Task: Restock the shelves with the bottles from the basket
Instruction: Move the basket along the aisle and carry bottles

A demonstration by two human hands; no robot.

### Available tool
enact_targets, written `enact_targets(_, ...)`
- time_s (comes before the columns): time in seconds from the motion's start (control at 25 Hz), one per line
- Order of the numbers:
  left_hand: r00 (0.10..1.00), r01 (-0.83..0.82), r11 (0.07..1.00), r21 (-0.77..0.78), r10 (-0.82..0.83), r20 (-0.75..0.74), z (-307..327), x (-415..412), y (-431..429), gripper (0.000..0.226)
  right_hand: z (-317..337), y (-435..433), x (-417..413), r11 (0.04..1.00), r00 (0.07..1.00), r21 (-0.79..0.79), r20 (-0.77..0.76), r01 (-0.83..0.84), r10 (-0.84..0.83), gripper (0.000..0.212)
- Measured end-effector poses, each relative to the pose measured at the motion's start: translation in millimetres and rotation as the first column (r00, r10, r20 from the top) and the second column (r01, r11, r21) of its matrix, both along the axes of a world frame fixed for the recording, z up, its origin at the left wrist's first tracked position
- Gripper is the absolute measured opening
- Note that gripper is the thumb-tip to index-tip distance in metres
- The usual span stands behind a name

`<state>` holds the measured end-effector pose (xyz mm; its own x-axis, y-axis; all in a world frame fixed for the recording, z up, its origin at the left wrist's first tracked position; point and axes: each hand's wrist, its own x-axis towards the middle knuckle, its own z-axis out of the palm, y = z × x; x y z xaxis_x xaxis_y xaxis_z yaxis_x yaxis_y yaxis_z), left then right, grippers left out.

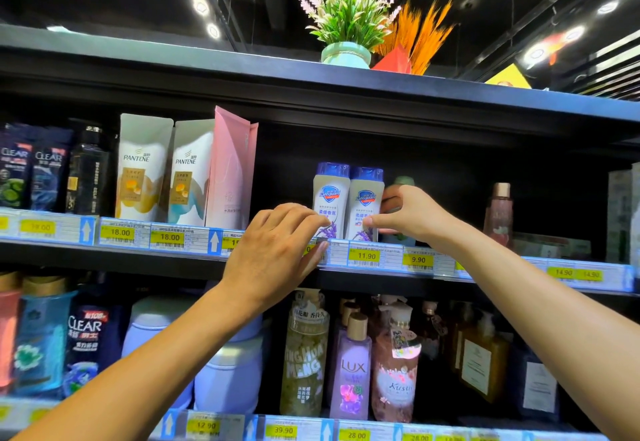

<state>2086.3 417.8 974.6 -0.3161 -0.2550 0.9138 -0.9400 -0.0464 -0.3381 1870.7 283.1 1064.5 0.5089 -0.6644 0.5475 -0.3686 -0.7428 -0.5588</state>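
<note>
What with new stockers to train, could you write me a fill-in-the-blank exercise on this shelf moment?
The two blue-capped bottles, left bottle and right bottle, bear the brand ____.
The yellow price tag below the right bottle reads ____.
The right hand grips the right bottle, while the left hand touches the ____ bottle.
The tall pouch beside the Pantene pouches is ____.
Missing words: Safeguard; 11.90; left; pink.

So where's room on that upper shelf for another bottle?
A bare gap lies between the pink pouch and the Safeguard bottles, behind the left hand. Another runs from the right hand to the pink bottle. Left of the pouch, and the shelf below, are packed.
</note>
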Motion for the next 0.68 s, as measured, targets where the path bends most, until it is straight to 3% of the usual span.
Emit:
enact_targets(0.2,0.999,-0.029,1.000,-0.008,0.028,-0.017,-1.4,-1.6,-2.0,0.029,-3.4,5.6,-6.6,1.000,1.000,-0.022,0.012,0.004,-0.004,0.053)
enact_targets(0.32,0.993,-0.098,0.995,-0.016,0.097,-0.064,-5.2,-7.2,-1.5,0.025,-10.2,8.4,-16.7,0.982,0.991,-0.133,-0.016,0.132,-0.135,0.059)
enact_targets(0.48,0.970,-0.220,0.975,-0.014,0.217,-0.109,-10.0,-21.8,4.6,0.023,-25.2,17.8,-32.2,0.922,0.954,-0.266,-0.026,0.281,-0.298,0.042)
enact_targets(0.68,0.946,-0.267,0.961,0.066,0.275,-0.172,-19.5,-49.1,23.9,0.036,-44.8,34.9,-41.6,0.917,0.985,-0.359,0.050,0.172,-0.165,0.025)
